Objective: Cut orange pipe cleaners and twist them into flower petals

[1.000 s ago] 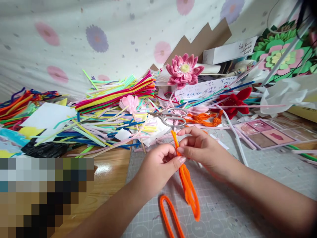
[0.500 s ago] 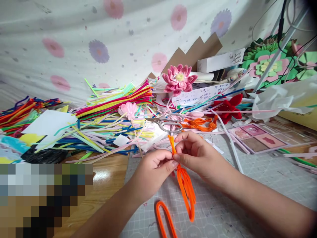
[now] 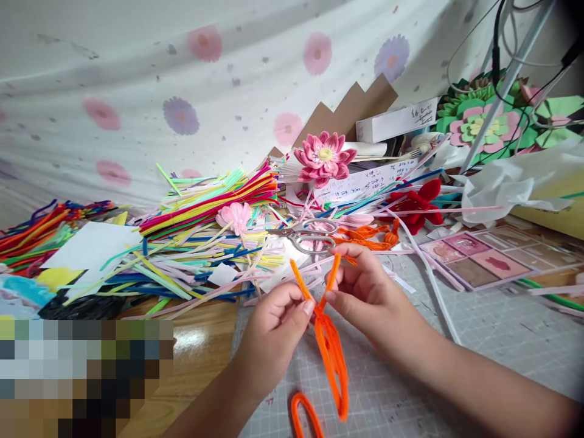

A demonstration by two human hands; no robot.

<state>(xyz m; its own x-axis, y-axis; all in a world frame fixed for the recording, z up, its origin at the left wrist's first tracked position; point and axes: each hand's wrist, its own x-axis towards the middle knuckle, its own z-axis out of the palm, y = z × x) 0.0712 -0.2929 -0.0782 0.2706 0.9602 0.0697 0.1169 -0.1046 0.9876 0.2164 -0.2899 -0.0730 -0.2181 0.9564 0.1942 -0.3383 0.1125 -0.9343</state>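
An orange pipe-cleaner bundle (image 3: 332,359) hangs in long loops between my two hands, its two upper ends spread in a V. My left hand (image 3: 283,322) pinches the left end between thumb and forefinger. The right end is pinched in my right hand (image 3: 360,283), whose fingers curl behind it. A separate bent orange pipe cleaner (image 3: 305,410) lies on the grey cutting mat (image 3: 387,389) below. Just beyond my hands are silver scissors (image 3: 312,236) and more orange twisted pieces (image 3: 365,236).
Heaps of coloured pipe cleaners (image 3: 205,213) cover the left and back. A pink flower (image 3: 325,155), a red flower (image 3: 417,205) and a white box (image 3: 396,120) stand behind. At the right lies a makeup palette (image 3: 493,255); a metal pole (image 3: 506,85) and cables rise there.
My hands have moved slightly apart, and the orange ends that were together now spread into a V. The view has shifted a little.
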